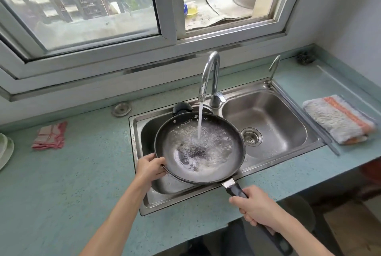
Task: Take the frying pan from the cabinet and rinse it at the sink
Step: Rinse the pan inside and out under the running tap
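- The frying pan (224, 158) was held over the left basin of the sink (278, 111), under the faucet (208, 74), so that the stream of water (199, 121) fell into its far half and spread, bubbling, across the dark base
- The right hand (257, 210) was wrapped round the black handle (237, 189), fingers curled tight about it, apparently bearing the pan's weight from the near side
- The left hand (150, 166) gripped the pan's left rim, thumb along the edge and fingers curled against it; this second hold seemed meant to steady the pan and set its tilt while the water ran
- The rinse looked under way rather than finished
- The pan covered most of the left basin, so that basin's drain and floor were hidden; whether the pan's underside touched the sink edge could not be told
- A black object (181, 108) showed behind the pan's far rim, mostly hidden and not identifiable
- The left fingertips lay out of sight beneath the rim
- A folded towel (338, 119) lay on the countertop (82, 173) right of the sink and a red checked cloth (50, 136) left of it, both well apart from the pan
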Motion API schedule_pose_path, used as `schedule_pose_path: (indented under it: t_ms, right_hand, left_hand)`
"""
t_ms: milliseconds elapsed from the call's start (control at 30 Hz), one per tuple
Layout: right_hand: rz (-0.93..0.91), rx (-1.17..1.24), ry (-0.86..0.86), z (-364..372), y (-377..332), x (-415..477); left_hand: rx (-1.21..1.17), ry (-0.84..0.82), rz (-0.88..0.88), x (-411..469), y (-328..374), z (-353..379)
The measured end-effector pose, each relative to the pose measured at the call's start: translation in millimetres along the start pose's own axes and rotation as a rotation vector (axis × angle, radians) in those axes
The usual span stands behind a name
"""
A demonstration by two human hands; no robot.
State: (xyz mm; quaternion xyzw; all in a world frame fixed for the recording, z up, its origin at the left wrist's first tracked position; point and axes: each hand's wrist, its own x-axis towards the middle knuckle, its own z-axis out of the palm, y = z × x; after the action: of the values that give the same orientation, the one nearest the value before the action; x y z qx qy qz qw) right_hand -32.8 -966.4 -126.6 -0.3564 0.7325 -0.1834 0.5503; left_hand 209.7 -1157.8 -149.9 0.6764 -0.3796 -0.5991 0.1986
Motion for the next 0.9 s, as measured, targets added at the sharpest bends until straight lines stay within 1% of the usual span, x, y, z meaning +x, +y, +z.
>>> schedule_pose_path:
  t_ms: [100, 233, 433, 533, 600, 767, 900]
  right_hand:
    - [0.032, -0.049, -0.004, -8.4, -1.1, -8.4]
    - [0.067, -0.103, -0.006, -14.2, -0.5, -16.5]
    - [0.078, -0.141, -0.043, -9.3, -8.9, -15.2]
    - [0.074, -0.13, -0.086, -0.6, -14.5, -8.8]
    - [0.057, -0.102, -0.114, 7.4, -17.2, -2.9]
    - [0.027, -0.08, -0.123, 23.5, -12.8, 18.7]
    - [-0.001, -0.1, -0.106, 23.3, -9.4, 40.0]
  left_hand:
    - [-0.011, -0.036, -0.028, -1.1, -5.7, 9.0]
    - [-0.019, -0.036, -0.071, -2.4, -11.0, 12.5]
    - [0.03, -0.015, -0.039, -10.7, -9.1, -9.9]
    - [0.063, 0.048, -0.023, -11.9, -9.8, -25.4]
    - [0.085, 0.118, -0.01, -14.8, -8.1, -34.5]
    - [0.012, 0.213, -0.008, -15.0, -10.5, -48.6]
    - [-0.033, 0.317, 0.063, -7.2, -19.5, -47.5]
